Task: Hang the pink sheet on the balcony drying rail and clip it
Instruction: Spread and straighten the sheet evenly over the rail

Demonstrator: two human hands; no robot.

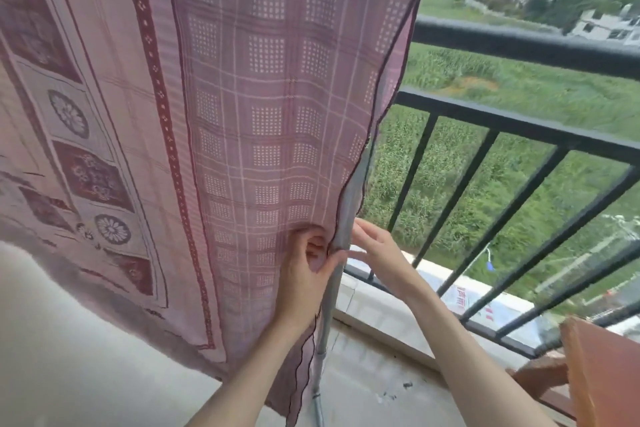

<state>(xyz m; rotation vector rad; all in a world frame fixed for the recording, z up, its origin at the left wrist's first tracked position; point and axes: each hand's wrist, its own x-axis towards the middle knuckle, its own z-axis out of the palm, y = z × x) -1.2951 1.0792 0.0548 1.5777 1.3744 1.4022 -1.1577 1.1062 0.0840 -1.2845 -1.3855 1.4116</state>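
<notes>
The pink sheet, checked with dotted squares and dark red borders, hangs down from above the frame and fills the left and middle. Its right edge wraps round a grey upright pole of the drying rack. My left hand pinches that edge low down, fingers curled into the cloth against the pole. My right hand is just right of the pole with fingers stretched toward the fold of cloth; whether they touch it I cannot tell. No clip shows.
A black balcony railing with upright bars runs along the right, above a pale ledge. A reddish-brown board or chair stands at the lower right. Grey concrete floor lies below.
</notes>
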